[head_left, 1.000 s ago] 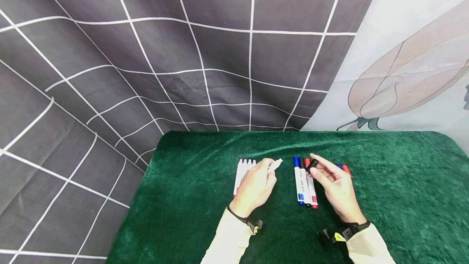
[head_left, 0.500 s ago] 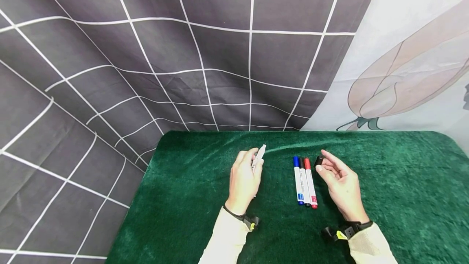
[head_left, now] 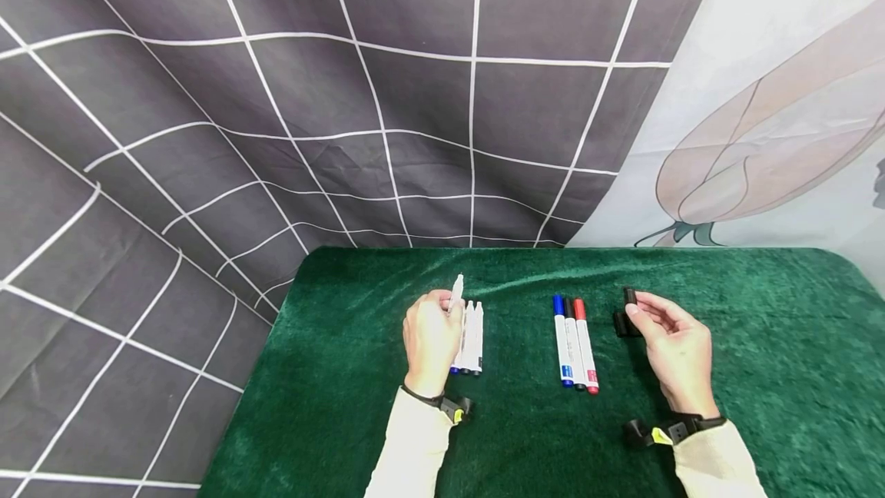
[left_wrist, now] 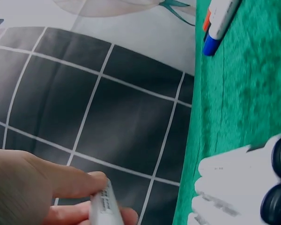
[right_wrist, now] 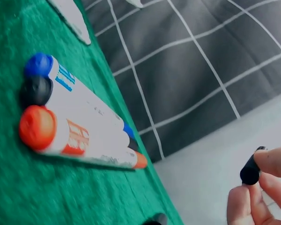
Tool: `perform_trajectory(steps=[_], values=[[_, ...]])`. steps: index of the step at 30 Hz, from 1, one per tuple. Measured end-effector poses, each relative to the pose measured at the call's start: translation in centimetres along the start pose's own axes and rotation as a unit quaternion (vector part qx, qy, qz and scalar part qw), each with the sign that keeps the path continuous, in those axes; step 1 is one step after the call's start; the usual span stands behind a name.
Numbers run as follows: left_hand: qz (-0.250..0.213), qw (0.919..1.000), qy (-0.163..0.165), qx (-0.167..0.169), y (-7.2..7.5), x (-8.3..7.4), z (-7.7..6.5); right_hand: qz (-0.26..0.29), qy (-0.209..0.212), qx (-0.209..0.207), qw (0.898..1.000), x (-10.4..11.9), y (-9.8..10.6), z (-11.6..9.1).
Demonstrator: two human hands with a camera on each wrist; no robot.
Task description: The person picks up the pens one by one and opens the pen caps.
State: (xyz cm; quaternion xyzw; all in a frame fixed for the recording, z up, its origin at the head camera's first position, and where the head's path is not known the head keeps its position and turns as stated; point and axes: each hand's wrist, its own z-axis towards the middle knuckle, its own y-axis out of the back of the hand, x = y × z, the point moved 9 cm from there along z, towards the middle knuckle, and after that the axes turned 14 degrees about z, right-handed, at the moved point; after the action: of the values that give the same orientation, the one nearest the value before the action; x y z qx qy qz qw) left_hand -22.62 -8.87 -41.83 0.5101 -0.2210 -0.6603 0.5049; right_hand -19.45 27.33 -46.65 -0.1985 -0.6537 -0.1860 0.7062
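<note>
My left hand (head_left: 430, 338) pinches a white uncapped marker (head_left: 456, 292), its tip pointing up and away. Beneath and beside that hand several white uncapped markers (head_left: 478, 336) lie in a row, partly covered by it. In the left wrist view the gripped marker (left_wrist: 105, 206) shows between thumb and fingers, with the row's black ends (left_wrist: 277, 204) at lower right. Over on the right, my right hand (head_left: 681, 348) holds a small black marker cap (head_left: 629, 296) by its fingertips. Dark caps (head_left: 622, 324) lie close by its fingers, partly hidden.
Between the hands, capped markers lie side by side: a blue marker (head_left: 562, 344), a black marker (head_left: 572, 336) and a red marker (head_left: 587, 344). Green velvety cloth (head_left: 318, 406) covers the table. Behind it hangs a grey gridded curtain (head_left: 429, 160).
My left hand has moved left with the uncapped marker, over the row's left side. My right hand has moved right with the black cap, away from the capped markers.
</note>
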Motion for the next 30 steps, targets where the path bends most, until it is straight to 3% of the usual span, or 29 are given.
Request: perform_trajectory(steps=[9,18,25,30], values=[[0.044,0.9958,0.053,0.060,-1.2,2.3,0.2,-0.052,-0.054,0.008,0.997,-1.2,1.5,1.0],[0.071,0.9900,0.073,0.097,-2.1,4.0,0.4,-0.125,-0.088,-0.030,0.988,-2.3,4.3,1.9],[0.083,0.9840,0.085,0.132,-3.2,4.6,0.2,-0.109,-0.116,-0.046,0.986,-3.3,5.9,2.4],[0.084,0.9844,0.081,0.132,-3.6,4.7,0.2,-0.104,-0.135,-0.034,0.985,-3.8,6.1,2.6]])
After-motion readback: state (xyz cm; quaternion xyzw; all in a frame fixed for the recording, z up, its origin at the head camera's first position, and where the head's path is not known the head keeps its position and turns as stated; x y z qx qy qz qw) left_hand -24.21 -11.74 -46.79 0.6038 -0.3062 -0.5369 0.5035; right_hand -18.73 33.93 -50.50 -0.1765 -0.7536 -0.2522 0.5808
